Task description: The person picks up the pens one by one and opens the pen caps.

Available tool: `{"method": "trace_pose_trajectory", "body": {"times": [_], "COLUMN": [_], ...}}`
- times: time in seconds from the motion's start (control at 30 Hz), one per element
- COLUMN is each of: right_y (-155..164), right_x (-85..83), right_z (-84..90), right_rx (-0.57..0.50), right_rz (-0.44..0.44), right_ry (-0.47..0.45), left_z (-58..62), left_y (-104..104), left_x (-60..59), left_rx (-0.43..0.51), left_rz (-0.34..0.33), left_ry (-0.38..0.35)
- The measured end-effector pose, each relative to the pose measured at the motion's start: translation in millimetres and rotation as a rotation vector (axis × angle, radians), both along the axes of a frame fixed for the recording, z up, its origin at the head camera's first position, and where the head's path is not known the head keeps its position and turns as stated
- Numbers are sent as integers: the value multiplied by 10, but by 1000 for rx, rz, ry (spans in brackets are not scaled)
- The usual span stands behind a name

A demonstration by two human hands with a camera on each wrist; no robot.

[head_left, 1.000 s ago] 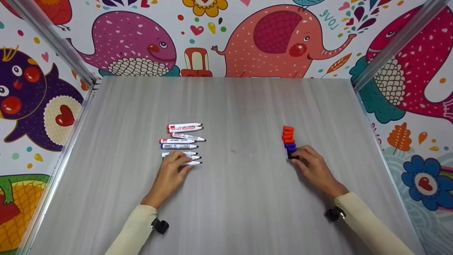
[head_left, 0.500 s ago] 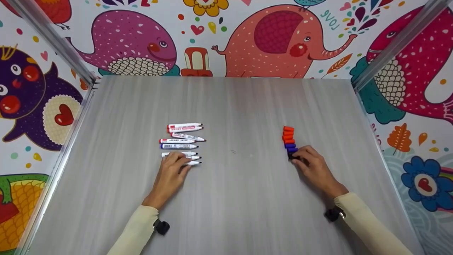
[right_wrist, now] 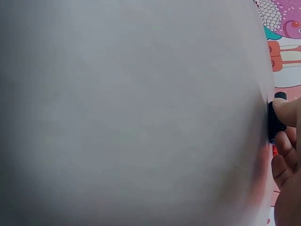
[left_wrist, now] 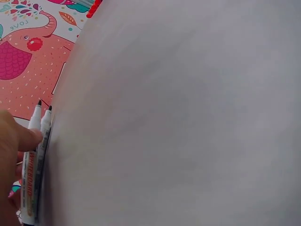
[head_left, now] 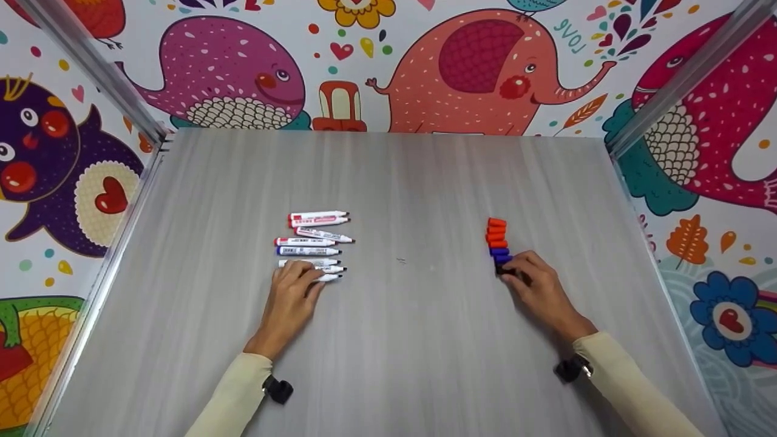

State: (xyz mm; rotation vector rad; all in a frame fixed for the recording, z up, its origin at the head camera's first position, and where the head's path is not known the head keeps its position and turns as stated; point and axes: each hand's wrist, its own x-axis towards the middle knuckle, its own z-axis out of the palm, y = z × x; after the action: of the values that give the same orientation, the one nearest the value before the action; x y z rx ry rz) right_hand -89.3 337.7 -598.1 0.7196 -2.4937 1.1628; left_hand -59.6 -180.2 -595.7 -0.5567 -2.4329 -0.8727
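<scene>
On the left of the table in the head view, my left hand (head_left: 290,303) pinches the nearest whiteboard marker (left_wrist: 29,188), which has a bare black tip. Another capless marker (left_wrist: 43,141) lies right alongside it in the left wrist view. Farther back are a blue-ended marker (head_left: 306,250) and several red-ended markers (head_left: 311,242), all uncapped, tips to the right. At the right, my right hand (head_left: 540,291) pinches a black marker cap (right_wrist: 276,120) between thumb and fingers. It is at the near end of a column with blue caps (head_left: 500,251) and red caps (head_left: 496,230).
Grey wood-grain table (head_left: 419,340) spreads between the two groups, with a small dark mark (head_left: 400,260) near its middle. Printed cartoon panels (head_left: 340,60) wall the back and sides, joined by metal corner posts (head_left: 680,79).
My left hand has slid the nearest marker slightly back and left, closer to the marker beside it. My right hand stays at the black cap. The head view has shifted a little.
</scene>
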Motion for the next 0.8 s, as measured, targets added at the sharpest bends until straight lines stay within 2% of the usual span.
{"method": "trace_pose_trajectory", "body": {"times": [0.2, 0.47, 0.8], "right_y": [-1, 0, -31], "right_x": [28, 40, 42], "right_z": [-3, 5, 55], "right_rx": [-6, -34, -37], "right_rz": [-7, -11, -14], "right_ry": [-27, 10, 7], "left_z": [-10, 46, 61], "left_y": [17, 51, 59], "left_x": [15, 32, 12], "left_rx": [-31, -61, -74], "left_rz": [14, 25, 19], "left_ry": [4, -43, -27]}}
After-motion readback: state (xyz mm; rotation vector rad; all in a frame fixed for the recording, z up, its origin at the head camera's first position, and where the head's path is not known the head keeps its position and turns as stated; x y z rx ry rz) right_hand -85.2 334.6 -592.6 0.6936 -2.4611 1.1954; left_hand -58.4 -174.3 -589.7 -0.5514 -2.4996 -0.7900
